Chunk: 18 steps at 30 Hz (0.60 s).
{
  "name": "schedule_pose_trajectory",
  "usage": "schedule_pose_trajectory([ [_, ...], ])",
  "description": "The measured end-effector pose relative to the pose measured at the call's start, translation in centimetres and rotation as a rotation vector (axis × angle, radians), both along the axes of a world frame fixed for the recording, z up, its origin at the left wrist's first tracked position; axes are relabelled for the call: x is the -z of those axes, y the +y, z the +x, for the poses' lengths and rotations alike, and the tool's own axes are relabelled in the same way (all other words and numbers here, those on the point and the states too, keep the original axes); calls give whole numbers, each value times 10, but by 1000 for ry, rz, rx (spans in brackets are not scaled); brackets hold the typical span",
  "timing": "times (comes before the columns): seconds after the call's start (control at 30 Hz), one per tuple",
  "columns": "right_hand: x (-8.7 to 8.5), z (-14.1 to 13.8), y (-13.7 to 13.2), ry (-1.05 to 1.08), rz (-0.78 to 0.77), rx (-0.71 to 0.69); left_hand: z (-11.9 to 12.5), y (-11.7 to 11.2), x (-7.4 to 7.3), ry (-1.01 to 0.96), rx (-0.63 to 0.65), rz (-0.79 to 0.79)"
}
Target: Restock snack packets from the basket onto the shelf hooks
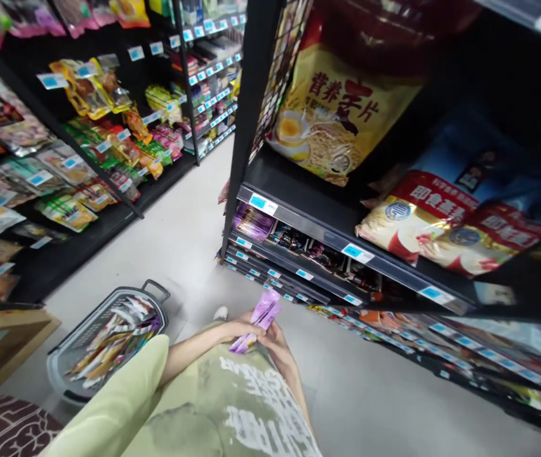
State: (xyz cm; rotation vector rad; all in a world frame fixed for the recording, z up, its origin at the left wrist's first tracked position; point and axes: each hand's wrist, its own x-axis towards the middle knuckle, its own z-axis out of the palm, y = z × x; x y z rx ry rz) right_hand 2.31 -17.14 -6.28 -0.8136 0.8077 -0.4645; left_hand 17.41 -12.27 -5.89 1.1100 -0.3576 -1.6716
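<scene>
Packets (267, 306), purple, lower centre of frame | left hand (242, 327) and right hand (276, 341) grasping them | step: handling, seemingly | next move: likely needs steady pinch

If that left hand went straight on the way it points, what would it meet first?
The left hand would first meet the purple packets it holds, then probably the right hand; depth is hard to judge.

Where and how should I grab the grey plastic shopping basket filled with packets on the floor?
Probably by the dark grey looped handle, from above: it juts past the basket at one end, its open loop clear of the packets.
</scene>
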Motion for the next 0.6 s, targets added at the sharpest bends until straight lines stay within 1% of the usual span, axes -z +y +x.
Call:
schedule_pose_trajectory([
  [0.03, 0, 2, 2, -44, 34, -26, 1, 1, 2, -12, 27, -16],
  [0.07, 0, 5, 3, -78, 59, -42, 1, 3, 4, -28, 15, -24],
  [0.13, 2, 15, 3, -85, 63, -27, 3, 5, 9, -54, -28, -38],
  [0.2, 5, 29, 1, 7, 27, 16, 5, 8, 14, -61, -52, -51],
  [0.23, 6, 37, -1, 76, 7, 30, 6, 11, 16, -58, -41, -46],
  [0.33, 12, 57, -3, 259, -36, 46, 12, 23, 21, -43, 73, 21],
  [0.43, 19, 68, -1, 346, -92, 34, 21, 37, 22, -62, 197, 76],
  [0.53, 27, 69, 3, 381, -179, -4, 29, 45, 22, -139, 265, 85],
  [0.6, 30, 64, 2, 433, -280, 37, 33, 46, 21, -195, 268, 90],
])
